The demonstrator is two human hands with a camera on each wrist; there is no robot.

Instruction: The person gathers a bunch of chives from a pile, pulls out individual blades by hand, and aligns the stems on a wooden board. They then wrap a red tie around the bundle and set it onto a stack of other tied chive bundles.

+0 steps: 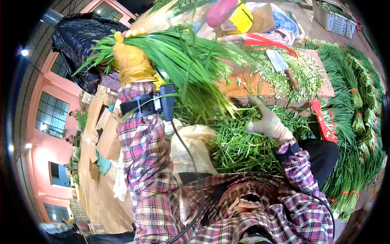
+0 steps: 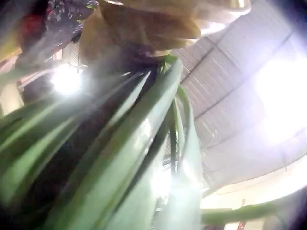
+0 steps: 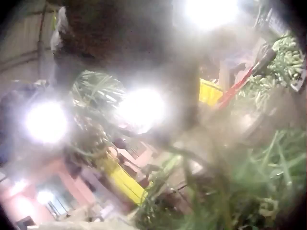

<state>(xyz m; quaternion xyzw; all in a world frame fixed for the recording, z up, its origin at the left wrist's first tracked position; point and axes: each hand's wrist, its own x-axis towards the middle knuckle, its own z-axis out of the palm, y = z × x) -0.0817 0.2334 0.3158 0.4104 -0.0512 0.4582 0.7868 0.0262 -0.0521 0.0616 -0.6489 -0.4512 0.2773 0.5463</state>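
My left hand, in a yellow rubber glove, grips a big bunch of long green chives raised at the upper left. Its leaves fan rightward, with the paler stem ends toward the wooden board. In the left wrist view the glove is above the hanging leaves. My right hand, in a pale dirty glove, is apart from the bunch, fingers extended and nothing in them. Below it spreads a heap of loose leaves. Glare and blur cover much of the right wrist view.
A cleaver with a wooden handle lies on the board among cut stem ends. Tied chive bundles are stacked at the right. Red ties hang near my right knee. A black plastic bag stands far left.
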